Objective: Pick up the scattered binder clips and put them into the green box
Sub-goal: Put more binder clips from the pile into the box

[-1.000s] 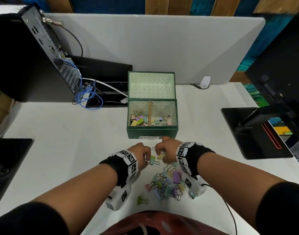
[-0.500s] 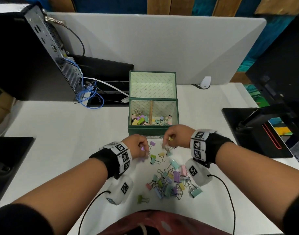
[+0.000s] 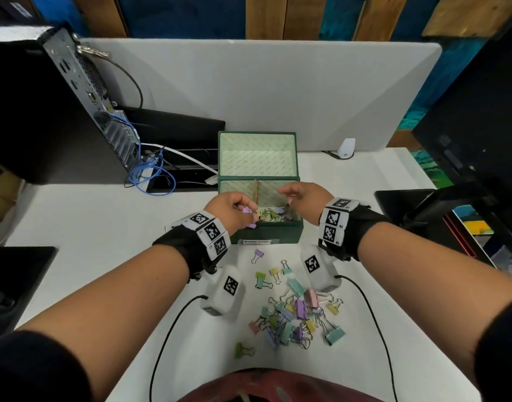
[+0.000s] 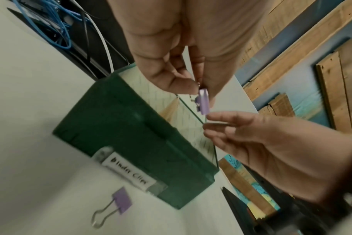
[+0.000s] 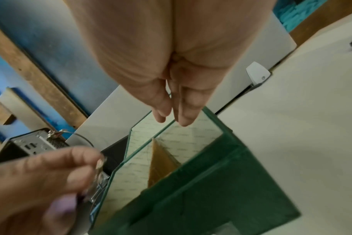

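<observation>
The green box (image 3: 266, 232) stands open on the white desk, with several pastel clips (image 3: 273, 214) inside it. My left hand (image 3: 247, 216) hovers over its front left rim and pinches a purple binder clip (image 4: 203, 101) between thumb and fingers. My right hand (image 3: 286, 192) is above the right compartment, fingers straight and holding nothing, as the right wrist view shows (image 5: 171, 117). A pile of scattered clips (image 3: 295, 314) lies on the desk close to me. A single purple clip (image 3: 259, 253) lies just in front of the box label.
A computer tower (image 3: 60, 97) with blue cables (image 3: 150, 175) stands back left. A black monitor base (image 3: 422, 216) sits to the right, a black pad (image 3: 17, 274) at the left edge. A white partition (image 3: 263, 91) runs behind the box.
Both hands have moved from the pile up and forward to the box. The right hand's fingers, pinched half a second ago, are now straight over the right compartment.
</observation>
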Demonstrator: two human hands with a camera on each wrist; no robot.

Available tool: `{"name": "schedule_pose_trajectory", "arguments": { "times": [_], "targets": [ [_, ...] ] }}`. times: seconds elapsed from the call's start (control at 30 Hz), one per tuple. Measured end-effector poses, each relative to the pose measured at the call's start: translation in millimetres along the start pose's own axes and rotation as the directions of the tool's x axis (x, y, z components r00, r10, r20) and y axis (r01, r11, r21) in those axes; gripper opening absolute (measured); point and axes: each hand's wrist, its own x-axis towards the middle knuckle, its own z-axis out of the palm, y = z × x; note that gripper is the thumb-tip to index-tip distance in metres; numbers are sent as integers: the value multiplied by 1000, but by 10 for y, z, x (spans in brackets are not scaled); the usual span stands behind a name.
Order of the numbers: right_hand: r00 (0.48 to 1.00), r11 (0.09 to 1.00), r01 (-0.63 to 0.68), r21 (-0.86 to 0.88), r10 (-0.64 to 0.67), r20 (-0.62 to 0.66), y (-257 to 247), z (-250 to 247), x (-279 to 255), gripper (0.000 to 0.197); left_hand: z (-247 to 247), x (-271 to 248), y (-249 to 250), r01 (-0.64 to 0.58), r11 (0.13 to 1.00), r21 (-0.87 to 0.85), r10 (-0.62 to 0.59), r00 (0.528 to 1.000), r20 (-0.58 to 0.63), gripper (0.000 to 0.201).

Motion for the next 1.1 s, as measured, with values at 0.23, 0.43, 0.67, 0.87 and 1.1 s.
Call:
{"name": "schedule_pose_trajectory", "arguments": {
  "times": [0.23, 0.43, 0.67, 0.87, 1.1],
  "targets": [
    [999, 998, 32, 48, -30, -45, 281, -126, -335, 23, 80, 280, 187, -27, 998, 49, 33, 991, -133, 18],
    [998, 999, -5, -52, 9, 62, 481, -108, -557, 21, 275, 361, 246, -42, 990, 132, 54, 994, -93, 15],
    [988, 982, -4, -187, 33, 151, 620, -39, -590, 25, 139, 193, 126, -49, 988, 147, 57, 997, -49, 17],
    [912, 894, 91, -439, 103, 397, 646, 187, -477, 40, 139, -93, -119, -132, 860, 494, -41, 946, 323, 26],
    [855, 787, 280, -550, 57, 516, 525, 510, -371, 56, 461, -152, -533, -310, 532, 788, -151, 881, 448, 95]
  ]
}}
